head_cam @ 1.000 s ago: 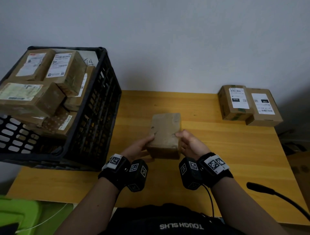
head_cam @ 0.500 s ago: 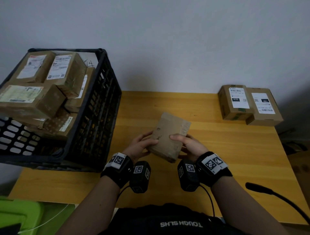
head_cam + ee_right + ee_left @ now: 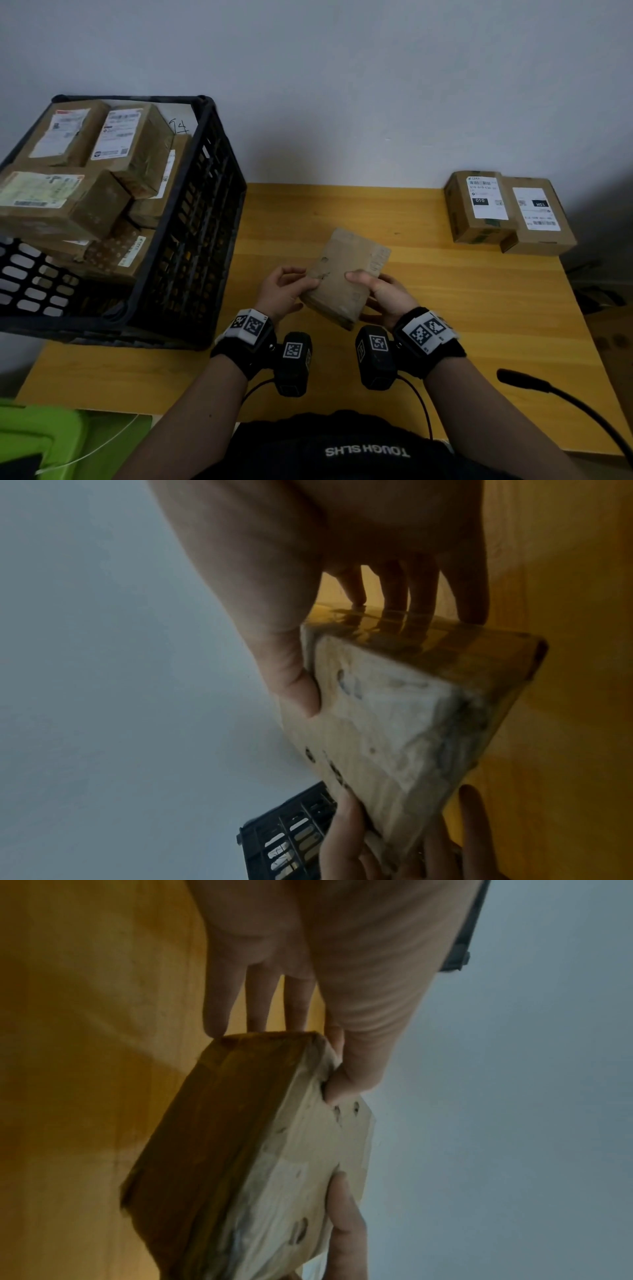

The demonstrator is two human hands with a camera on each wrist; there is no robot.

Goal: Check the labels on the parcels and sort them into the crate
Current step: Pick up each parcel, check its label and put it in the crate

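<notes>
A small brown cardboard parcel (image 3: 346,274) is held tilted above the middle of the wooden table, its plain face up; no label shows on that face. My left hand (image 3: 289,291) pinches its left edge, thumb on top and fingers beneath, as the left wrist view shows on the parcel (image 3: 260,1150). My right hand (image 3: 376,291) grips the right edge the same way around the parcel (image 3: 387,723). The black plastic crate (image 3: 191,246) stands at the left and holds several labelled parcels (image 3: 116,137).
Two more labelled parcels (image 3: 479,209) (image 3: 537,216) lie side by side at the table's back right corner. A black gooseneck microphone (image 3: 548,390) reaches in at the front right. A green object (image 3: 37,431) sits below the table's front left edge.
The parcel has been turned between both hands, from square-on to tilted with its far end swung right. Both hands keep their hold.
</notes>
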